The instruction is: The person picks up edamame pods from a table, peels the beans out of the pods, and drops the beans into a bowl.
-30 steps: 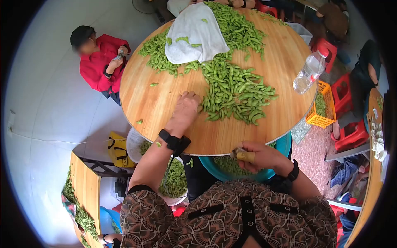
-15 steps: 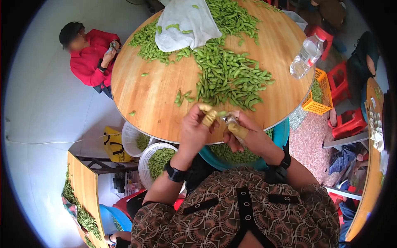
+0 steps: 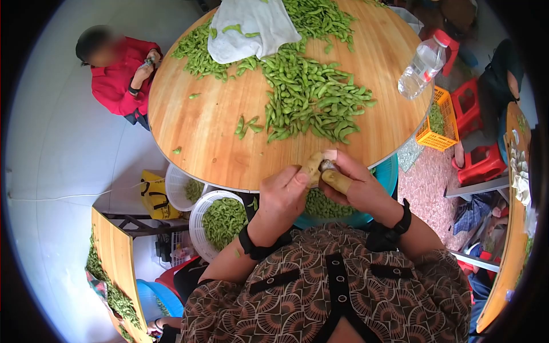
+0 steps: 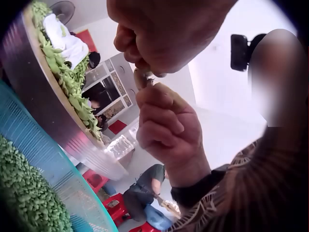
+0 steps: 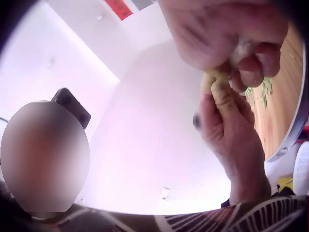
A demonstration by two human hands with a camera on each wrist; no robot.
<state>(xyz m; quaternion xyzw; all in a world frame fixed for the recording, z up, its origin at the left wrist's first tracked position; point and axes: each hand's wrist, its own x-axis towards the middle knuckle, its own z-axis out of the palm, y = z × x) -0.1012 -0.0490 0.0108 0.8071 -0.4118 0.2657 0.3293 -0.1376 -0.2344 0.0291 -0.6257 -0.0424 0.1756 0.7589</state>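
Above the teal basin [image 3: 390,177], at the round table's near edge, my left hand [image 3: 285,193] and right hand [image 3: 359,186] meet fingertip to fingertip. Yellowish covers wrap some fingers on both. The right hand pinches a small shiny tool [image 3: 327,165] between thumb and forefinger. My left thumb and forefinger are curled together against it; the pod between them is hidden by the fingers. In the left wrist view, shelled green beans [image 4: 29,188] fill the basin. Green pods [image 3: 311,100] lie heaped on the table beyond the hands, with several loose ones [image 3: 247,126] to the left.
A white cloth [image 3: 251,31] lies on the far pods. A water bottle [image 3: 423,66] stands at the table's right. White baskets of pods [image 3: 223,223] are below left, an orange crate [image 3: 439,123] and red stools [image 3: 482,164] right. A person in red [image 3: 121,77] is at left.
My left hand has left the tabletop beside the pods and come back to my right hand. Several loose pods show where it was. The view has shifted, and the person in red has turned their head.
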